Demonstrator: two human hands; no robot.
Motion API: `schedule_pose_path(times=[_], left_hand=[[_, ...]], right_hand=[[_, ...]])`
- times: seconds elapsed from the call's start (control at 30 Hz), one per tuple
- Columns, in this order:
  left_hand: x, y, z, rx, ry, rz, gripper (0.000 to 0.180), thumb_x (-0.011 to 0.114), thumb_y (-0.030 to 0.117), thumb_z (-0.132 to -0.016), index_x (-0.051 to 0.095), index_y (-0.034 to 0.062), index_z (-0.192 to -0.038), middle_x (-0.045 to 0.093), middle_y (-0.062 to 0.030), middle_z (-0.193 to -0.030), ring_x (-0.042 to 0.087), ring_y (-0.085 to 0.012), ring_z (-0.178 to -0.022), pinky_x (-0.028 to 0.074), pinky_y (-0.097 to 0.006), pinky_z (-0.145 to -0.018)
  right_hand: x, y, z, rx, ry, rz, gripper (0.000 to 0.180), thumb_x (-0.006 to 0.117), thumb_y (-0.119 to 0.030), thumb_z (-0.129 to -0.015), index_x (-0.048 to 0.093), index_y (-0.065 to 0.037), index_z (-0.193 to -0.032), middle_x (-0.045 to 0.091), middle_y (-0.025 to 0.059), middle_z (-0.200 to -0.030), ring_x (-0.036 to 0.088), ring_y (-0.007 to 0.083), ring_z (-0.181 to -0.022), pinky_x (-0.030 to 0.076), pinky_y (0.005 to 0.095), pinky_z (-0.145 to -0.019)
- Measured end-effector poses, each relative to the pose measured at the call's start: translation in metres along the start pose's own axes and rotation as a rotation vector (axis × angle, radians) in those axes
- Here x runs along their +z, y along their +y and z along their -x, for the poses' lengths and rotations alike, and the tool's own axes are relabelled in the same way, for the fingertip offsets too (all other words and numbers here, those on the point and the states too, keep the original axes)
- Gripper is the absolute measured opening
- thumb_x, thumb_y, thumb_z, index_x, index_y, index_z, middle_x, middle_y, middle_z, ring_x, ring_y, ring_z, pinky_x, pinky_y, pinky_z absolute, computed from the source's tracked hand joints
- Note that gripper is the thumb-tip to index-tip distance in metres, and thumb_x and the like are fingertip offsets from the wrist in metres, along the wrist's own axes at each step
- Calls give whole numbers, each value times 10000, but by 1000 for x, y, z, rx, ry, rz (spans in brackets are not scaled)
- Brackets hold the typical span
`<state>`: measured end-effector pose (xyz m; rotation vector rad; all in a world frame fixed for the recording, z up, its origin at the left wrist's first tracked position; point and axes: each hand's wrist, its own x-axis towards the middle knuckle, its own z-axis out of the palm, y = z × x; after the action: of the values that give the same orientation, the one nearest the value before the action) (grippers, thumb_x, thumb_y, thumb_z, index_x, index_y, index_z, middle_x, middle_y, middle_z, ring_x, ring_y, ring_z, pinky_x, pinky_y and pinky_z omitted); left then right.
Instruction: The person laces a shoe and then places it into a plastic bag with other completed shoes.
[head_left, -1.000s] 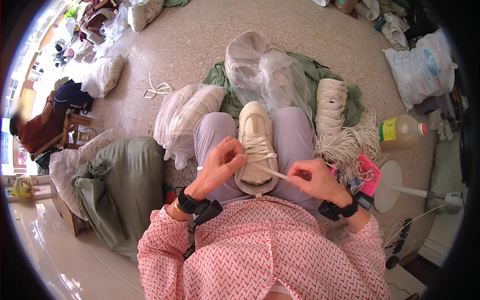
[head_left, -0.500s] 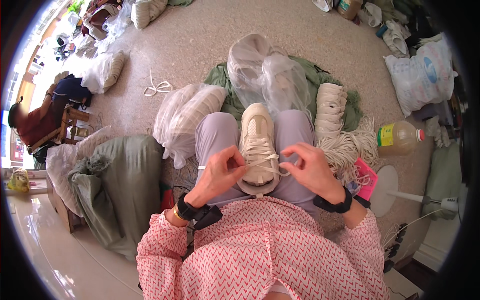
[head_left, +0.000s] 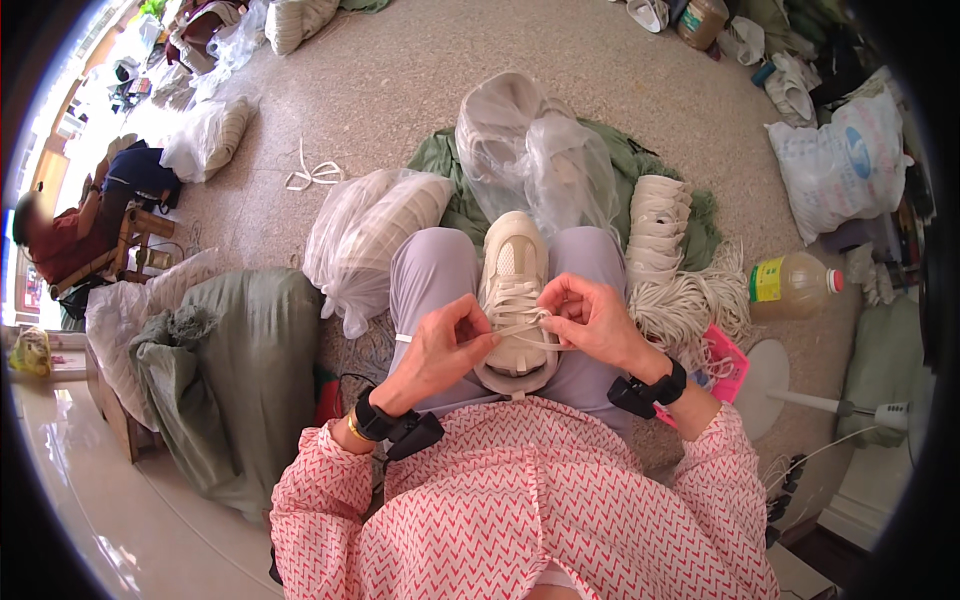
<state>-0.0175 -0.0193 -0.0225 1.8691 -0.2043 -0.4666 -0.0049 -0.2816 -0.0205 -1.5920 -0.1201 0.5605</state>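
A cream lace-up sneaker (head_left: 515, 262) rests between my knees, its toe pointing away from me. White shoelace (head_left: 518, 328) criss-crosses its tongue, and loose lengths run across the upper part near the ankle opening. At the left edge of the shoe, my left hand (head_left: 447, 345) pinches a lace between thumb and forefinger. My right hand (head_left: 592, 322) is closed over the right row of eyelets, thumb and forefinger pressed together on the lace. Its fingers partly hide the eyelets there.
Clear bags of shoes (head_left: 375, 235) lie before my knees on green cloth (head_left: 437, 160). To the right are stacked cream shoe parts (head_left: 658, 230), a shoelace bundle (head_left: 690, 305), a pink basket (head_left: 728, 368) and a bottle (head_left: 792, 287). A green sack (head_left: 245, 370) stands left; a seated person (head_left: 70, 235) is beyond.
My right hand has moved left and slightly up, from beside the shoe onto its right eyelets, and its fingers have closed. My left hand has stayed nearly in place.
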Motion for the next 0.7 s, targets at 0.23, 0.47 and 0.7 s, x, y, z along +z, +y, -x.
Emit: schedule_pose_path(times=[0.23, 0.47, 0.7], left_hand=[[1, -6, -2, -16, -13, 58, 192, 769, 114, -901, 610, 7, -883, 618, -11, -722, 558, -68, -635, 452, -269, -567], [-3, -5, -2, -49, -84, 235, 159, 725, 57, -925, 568, 34, -943, 557, 49, -789, 505, -28, -687, 425, -231, -599], [-24, 34, 27, -158, -132, 390, 156, 659, -5, -961, 526, 77, -965, 471, 64, -853, 429, -16, -765, 351, -203, -658]], right_hand=[[-13, 8, -6, 83, -144, -148, 94, 699, -51, -985, 644, -45, -1062, 674, -29, -879, 601, 19, -680, 502, 188, -592], [-9, 10, -5, 53, -82, -106, 59, 622, -56, -1029, 654, -44, -1077, 658, -39, -830, 582, 6, -654, 495, 185, -582], [1, 4, 3, -44, 46, 123, 64, 659, -42, -1000, 666, -13, -1057, 661, -26, -860, 602, 32, -679, 505, 214, -604]])
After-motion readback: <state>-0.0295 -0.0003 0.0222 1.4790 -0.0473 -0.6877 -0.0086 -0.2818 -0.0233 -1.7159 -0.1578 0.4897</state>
